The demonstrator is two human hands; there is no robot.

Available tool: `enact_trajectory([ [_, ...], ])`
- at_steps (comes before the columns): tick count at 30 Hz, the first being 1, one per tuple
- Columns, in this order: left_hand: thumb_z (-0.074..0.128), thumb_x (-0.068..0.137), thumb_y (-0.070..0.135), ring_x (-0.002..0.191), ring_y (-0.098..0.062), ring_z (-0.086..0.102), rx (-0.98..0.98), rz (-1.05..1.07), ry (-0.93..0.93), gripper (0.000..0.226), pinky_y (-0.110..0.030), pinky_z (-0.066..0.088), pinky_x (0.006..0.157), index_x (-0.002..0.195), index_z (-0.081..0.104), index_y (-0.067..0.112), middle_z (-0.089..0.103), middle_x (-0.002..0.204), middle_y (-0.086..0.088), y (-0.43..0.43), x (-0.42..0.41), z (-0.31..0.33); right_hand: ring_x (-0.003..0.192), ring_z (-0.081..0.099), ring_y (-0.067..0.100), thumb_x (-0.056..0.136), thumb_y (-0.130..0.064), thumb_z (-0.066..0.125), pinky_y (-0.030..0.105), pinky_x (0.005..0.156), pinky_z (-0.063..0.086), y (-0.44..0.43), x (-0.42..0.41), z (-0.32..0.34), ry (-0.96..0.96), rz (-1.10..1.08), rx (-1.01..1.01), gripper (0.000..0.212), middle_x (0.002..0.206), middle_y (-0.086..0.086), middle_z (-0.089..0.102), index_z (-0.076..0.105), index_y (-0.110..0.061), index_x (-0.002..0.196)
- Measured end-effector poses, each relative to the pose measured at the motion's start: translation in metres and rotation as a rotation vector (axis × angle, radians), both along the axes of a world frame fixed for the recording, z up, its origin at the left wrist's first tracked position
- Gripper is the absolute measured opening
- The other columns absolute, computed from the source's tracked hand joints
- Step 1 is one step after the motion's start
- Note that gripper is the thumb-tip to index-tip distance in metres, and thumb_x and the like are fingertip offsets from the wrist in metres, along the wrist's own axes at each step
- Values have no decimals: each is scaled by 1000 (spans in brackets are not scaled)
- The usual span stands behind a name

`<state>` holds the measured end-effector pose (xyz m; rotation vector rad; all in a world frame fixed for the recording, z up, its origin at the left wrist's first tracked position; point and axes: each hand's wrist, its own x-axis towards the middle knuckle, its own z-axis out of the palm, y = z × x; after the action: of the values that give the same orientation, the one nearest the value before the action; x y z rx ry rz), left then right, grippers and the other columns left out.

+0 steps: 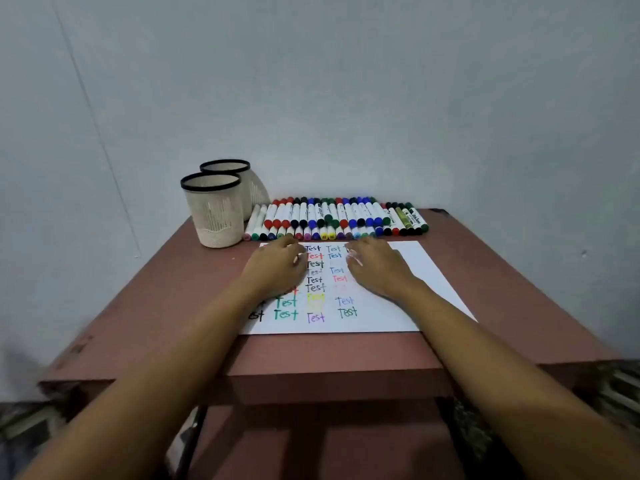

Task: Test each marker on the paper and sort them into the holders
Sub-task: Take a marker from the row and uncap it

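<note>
I am seeing the left hand lying palm down over the far left part of the paper, fingers loosely spread and reaching toward the far edge, gripping nothing that I can make out. The right hand is lying the same way just to the right of it, palm down, fingers slack and pointing far, also empty as far as I can tell. Both forearms are stretching straight out from the near edge of the bench, nearly parallel, wrists low over the sheet.

Between and around the hands the paper is showing rows of the word "Test" in black, red, blue, green, yellow and purple.

Just beyond the fingertips the markers are lying side by side in stacked rows along the far edge of the bench, capped, caps pointing near. To the left of them the two holders are standing upright, one behind the other and touching, at the far left corner; I cannot tell what is inside them.
</note>
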<state>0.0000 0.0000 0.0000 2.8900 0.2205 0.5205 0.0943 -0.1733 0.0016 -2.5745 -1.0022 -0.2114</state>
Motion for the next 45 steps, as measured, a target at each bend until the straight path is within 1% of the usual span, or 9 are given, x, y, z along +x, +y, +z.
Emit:
enact_trajectory([
  [5, 36, 97, 32, 114, -21, 51, -96, -1, 83, 35, -36, 42, 95, 123, 56, 19, 48, 133, -3, 6, 3, -3, 117, 51, 25, 98, -31, 40, 43, 97, 44, 4, 9, 1, -17, -4, -119, 35, 127, 4, 57, 61, -19, 123],
  [10, 37, 98, 33, 115, -19, 49, -80, -10, 39, 35, -35, 40, 96, 125, 55, 20, 48, 134, 0, 9, 6, -7, 86, 59, 24, 95, -18, 43, 30, 68, 47, 10, 37, 21, 26, -140, 245, 27, 90, 4, 65, 68, -8, 91],
  [15, 36, 98, 33, 118, -18, 47, -87, -15, 51, 36, -35, 39, 98, 127, 53, 21, 47, 136, 2, 9, 7, -8, 109, 53, 38, 94, -16, 41, 36, 73, 40, 18, 91, 25, 22, -421, 246, 25, 113, 21, 58, 60, -2, 84],
  [18, 36, 98, 33, 119, -17, 46, -94, -21, 46, 36, -34, 38, 99, 128, 52, 22, 46, 136, 3, 9, 9, -10, 123, 40, 36, 97, -21, 40, 41, 91, 40, 18, 103, 21, 57, -545, 139, 32, 131, 19, 45, 57, -2, 115],
  [24, 37, 97, 34, 120, -17, 45, -88, -20, 30, 36, -36, 37, 101, 128, 52, 22, 47, 135, 3, 12, 12, -10, 122, 40, 34, 95, -17, 43, 37, 85, 40, 27, 115, 16, 55, -583, 156, 27, 129, 18, 49, 58, -1, 111],
  [32, 41, 98, 32, 124, -17, 42, -240, -10, -17, 37, -29, 33, 103, 130, 51, 17, 44, 137, -2, 15, 11, -7, 100, 57, 32, 101, -18, 37, 34, 69, 39, 28, 107, 25, 116, -576, 594, 29, 112, 21, 60, 51, 5, 112],
  [36, 40, 98, 31, 129, -18, 38, -199, 17, 23, 37, -47, 22, 112, 131, 49, 18, 44, 139, -3, 14, 11, 3, 80, 50, 19, 100, -22, 41, 27, 55, 33, 21, 81, 42, 151, -470, 784, 27, 94, 8, 57, 53, 0, 108],
  [41, 42, 97, 33, 130, -20, 37, -139, -71, 28, 49, -35, 28, 111, 143, 32, 17, 33, 146, -6, -4, 20, 22, 58, 47, 12, 95, -16, 46, 23, 51, 38, 17, 38, 47, 414, -298, 1070, 13, 74, 3, 56, 55, -8, 92],
  [45, 48, 95, 36, 132, -22, 32, -200, -109, -18, 63, -30, 29, 106, 147, 19, 16, 26, 148, -10, -14, 30, 19, 55, 47, 11, 97, -17, 46, 22, 48, 41, 17, 14, 33, 613, -235, 1213, 21, 63, 2, 53, 52, -14, 78],
])
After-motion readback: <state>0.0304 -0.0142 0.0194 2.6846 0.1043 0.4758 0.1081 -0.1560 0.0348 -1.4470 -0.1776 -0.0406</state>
